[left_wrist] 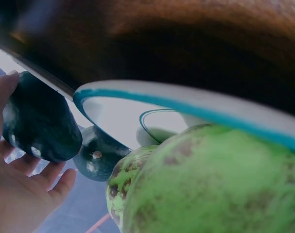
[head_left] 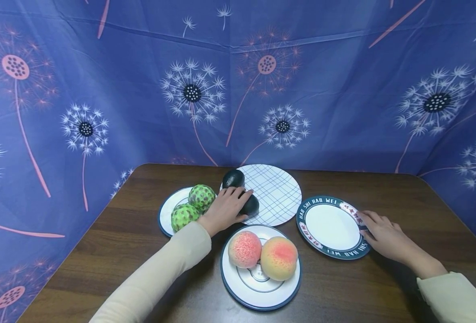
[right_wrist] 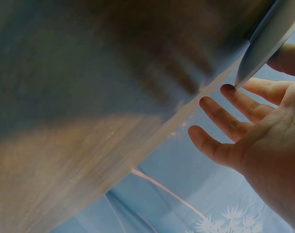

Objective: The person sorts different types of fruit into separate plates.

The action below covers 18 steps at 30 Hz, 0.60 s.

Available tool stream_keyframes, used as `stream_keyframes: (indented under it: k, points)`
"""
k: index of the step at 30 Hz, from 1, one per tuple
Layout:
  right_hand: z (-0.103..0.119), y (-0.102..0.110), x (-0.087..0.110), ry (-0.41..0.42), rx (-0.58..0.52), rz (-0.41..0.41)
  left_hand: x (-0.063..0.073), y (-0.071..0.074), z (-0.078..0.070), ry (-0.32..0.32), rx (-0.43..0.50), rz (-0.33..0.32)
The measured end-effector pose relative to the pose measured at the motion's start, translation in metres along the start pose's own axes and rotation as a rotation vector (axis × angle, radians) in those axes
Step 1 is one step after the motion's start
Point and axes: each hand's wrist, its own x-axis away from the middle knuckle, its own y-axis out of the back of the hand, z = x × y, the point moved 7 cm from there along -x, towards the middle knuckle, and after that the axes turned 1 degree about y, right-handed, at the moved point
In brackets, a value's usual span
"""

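My left hand [head_left: 227,207] reaches over a dark green avocado [head_left: 251,206] at the left side of the checked white plate [head_left: 280,193]. In the left wrist view its thumb lies on one side of that avocado [left_wrist: 43,119] and its fingers curl round the other. A second avocado [head_left: 233,178] sits just behind. My right hand [head_left: 389,237] touches the right rim of a green-rimmed white plate [head_left: 331,226], its fingers spread and fairly straight in the right wrist view. The plate looks flat on the table.
Two green, dark-blotched fruits [head_left: 184,216] lie on a blue-rimmed plate [head_left: 166,214] at left, beside the left forearm. Two peaches [head_left: 279,259] sit on a nearer blue-rimmed plate [head_left: 258,298]. The brown wooden table [head_left: 149,179] ends at a blue dandelion-patterned cloth [head_left: 335,112].
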Motion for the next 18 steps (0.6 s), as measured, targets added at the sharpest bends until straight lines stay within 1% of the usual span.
stream_keyframes:
  k: [13, 18]
  points:
    - [-0.0016, -0.0016, 0.0012, 0.008, -0.004, -0.004, -0.0027, -0.0004, 0.0015, 0.003, -0.006, 0.000]
    - [-0.0028, -0.0023, 0.0010, 0.005, -0.004, 0.006, -0.0050, -0.0017, 0.0018, 0.009, -0.021, 0.010]
